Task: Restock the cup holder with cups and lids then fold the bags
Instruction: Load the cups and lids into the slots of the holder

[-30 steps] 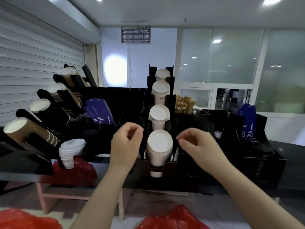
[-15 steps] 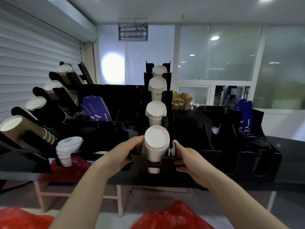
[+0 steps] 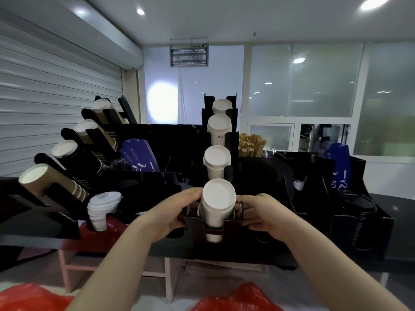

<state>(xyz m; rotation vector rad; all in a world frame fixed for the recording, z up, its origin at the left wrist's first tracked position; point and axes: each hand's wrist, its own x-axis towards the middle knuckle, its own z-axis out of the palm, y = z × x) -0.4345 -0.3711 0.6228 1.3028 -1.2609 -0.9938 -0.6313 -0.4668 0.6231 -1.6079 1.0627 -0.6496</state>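
As left hand [image 3: 170, 212] grips cup holder [image 3: 226, 227], right hand [image 3: 267, 216] grips opposite.

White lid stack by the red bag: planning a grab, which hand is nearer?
Left. The left hand is right of the lid stack; the right hand is beyond the front cups.

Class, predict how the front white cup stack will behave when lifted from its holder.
The front white cup stack looks paper, so probably light and crushable. Its nested cups might slide apart. Lying tilted in the holder, it likely won't roll.
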